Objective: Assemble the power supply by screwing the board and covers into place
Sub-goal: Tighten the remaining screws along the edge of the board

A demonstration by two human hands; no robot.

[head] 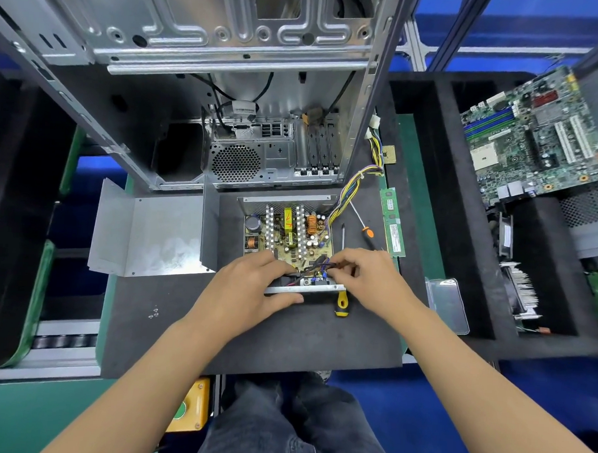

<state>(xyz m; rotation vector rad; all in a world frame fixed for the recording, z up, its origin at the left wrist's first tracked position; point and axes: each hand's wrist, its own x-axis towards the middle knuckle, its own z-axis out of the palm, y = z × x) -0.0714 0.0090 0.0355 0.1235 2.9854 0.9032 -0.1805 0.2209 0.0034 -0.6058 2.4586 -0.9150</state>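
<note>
Nearest the lens, dark trousers (pixel 282 427) and a yellow button box (pixel 190 406) below the table edge. Both forearms reach in over the black mat (pixel 251 340), bare along its near side apart from a few tiny screws (pixel 153 313). The left hand (pixel 250 289) clamps the near metal wall of the power supply (pixel 290 239), thumb under the rim, fingers curled over the top. The right hand (pixel 367 277) is bunched, fingertips pinching the dark wires (pixel 318 265) at the board's near edge, though the exact grip is hard to read. A yellow-handled screwdriver (pixel 341 303) pokes out beneath that wall, between the hands. The board sits inside the open casing, mid-mat. The grey cover (pixel 150 233) lies left, just beside it. An orange screwdriver (pixel 364 225) and a memory stick (pixel 392 223) lie to the right. Beyond, the computer case (pixel 229 69) closes off the far side; a motherboard (pixel 534 137) rests far right.
</note>
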